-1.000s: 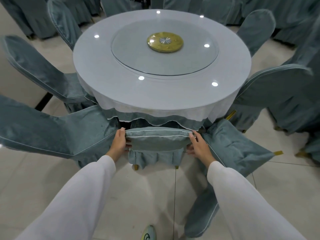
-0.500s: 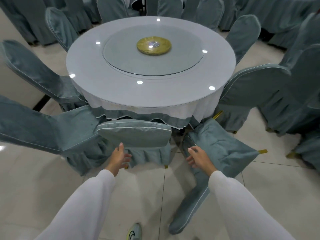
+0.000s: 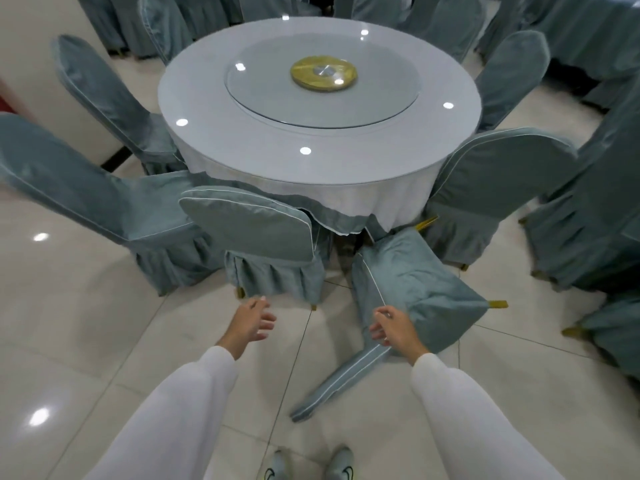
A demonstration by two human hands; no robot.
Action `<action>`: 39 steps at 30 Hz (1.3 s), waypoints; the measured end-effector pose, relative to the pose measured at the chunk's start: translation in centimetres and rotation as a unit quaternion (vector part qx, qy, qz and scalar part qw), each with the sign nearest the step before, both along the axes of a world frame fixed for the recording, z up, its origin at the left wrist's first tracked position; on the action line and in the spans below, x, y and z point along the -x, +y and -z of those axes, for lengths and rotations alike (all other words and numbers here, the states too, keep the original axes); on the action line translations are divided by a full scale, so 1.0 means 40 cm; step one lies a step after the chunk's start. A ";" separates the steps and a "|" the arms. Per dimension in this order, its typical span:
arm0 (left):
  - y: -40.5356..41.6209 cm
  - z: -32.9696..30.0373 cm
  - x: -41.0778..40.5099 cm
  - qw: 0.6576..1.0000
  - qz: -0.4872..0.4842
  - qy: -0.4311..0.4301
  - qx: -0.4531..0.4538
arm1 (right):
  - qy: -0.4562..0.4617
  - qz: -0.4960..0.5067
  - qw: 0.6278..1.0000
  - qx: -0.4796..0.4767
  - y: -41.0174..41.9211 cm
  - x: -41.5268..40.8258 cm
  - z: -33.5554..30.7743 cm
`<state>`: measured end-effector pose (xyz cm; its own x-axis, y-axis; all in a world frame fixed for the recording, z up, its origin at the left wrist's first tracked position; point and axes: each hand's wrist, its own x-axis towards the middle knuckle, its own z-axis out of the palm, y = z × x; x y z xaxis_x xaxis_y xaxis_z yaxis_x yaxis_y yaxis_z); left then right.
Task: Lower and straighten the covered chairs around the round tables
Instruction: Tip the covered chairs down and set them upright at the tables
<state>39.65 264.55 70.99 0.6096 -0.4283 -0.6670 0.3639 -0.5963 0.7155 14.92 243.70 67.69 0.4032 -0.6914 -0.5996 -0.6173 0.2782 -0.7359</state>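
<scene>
A round white table with a glass turntable stands ahead, ringed by grey-green covered chairs. One upright covered chair stands at the table's near edge, just ahead of my left hand. To its right a tipped covered chair leans against the table with its back on the floor and gold legs sticking out. My left hand hovers with relaxed fingers and holds nothing. My right hand hangs over the tipped chair's back edge, fingers loosely curled, gripping nothing I can see.
More covered chairs stand at the left and right of the table. Another covered table and chairs crowd the right side. A white wall runs along the left. Glossy tiled floor lies below me, my shoes at the bottom.
Both hands have let go of the upright chair's back and pulled away towards me. My view has backed off and swung right, towards the tipped chair.
</scene>
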 end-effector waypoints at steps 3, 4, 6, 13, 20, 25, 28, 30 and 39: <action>0.031 0.020 0.051 1.000 0.021 -0.014 -0.007 | 0.009 0.011 1.000 -0.006 0.014 0.041 0.048; 0.045 0.034 0.065 1.000 0.025 -0.014 -0.012 | 0.017 0.007 1.000 -0.009 0.024 0.054 0.059; 0.080 0.062 0.094 0.999 0.030 -0.011 -0.023 | 0.030 -0.004 1.000 -0.010 0.053 0.084 0.064; 0.192 0.159 0.174 0.997 0.044 -0.003 -0.062 | 0.052 -0.059 0.997 -0.026 0.129 0.160 0.133; 0.178 0.242 0.287 0.995 -0.018 -0.019 -0.101 | 0.068 -0.130 0.989 -0.021 0.077 0.201 0.205; 0.109 0.324 0.435 0.992 -0.078 -0.011 -0.098 | 0.086 -0.244 0.966 0.011 0.023 0.217 0.287; 0.094 0.378 0.497 0.992 -0.068 -0.022 -0.100 | 0.103 -0.318 0.942 0.035 -0.007 0.220 0.326; 0.093 0.411 0.523 0.991 -0.059 -0.034 -0.113 | 0.118 -0.353 0.927 0.050 -0.030 0.217 0.350; 0.096 0.661 0.564 0.985 -0.017 -0.084 -0.147 | 0.181 -0.490 0.840 0.145 -0.028 0.209 0.569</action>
